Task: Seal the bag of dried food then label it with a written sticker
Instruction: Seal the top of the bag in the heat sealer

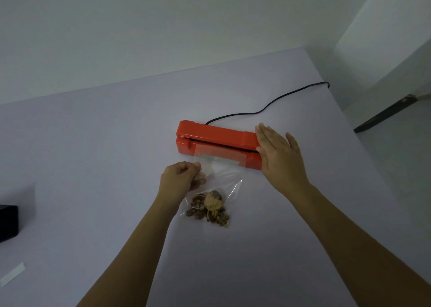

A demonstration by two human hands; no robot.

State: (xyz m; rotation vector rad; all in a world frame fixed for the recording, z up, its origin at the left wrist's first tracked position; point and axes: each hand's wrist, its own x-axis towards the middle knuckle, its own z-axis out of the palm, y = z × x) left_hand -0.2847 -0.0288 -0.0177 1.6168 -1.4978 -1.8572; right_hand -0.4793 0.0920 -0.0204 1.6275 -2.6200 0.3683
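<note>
A clear plastic bag (221,180) with brown dried food (210,208) at its bottom lies on the table, its open top tucked into the slot of an orange heat sealer (210,136). My left hand (182,178) pinches the bag's left edge just below the sealer. My right hand (277,152) lies flat with straight fingers on the right end of the sealer's lid. A white paper strip (11,274), perhaps a sticker, rests near the table's left front edge.
The sealer's black cord (268,109) runs back right over the pale table (93,155) and off its edge. A black box (8,222) sits at the left edge. A white wall stands behind the table.
</note>
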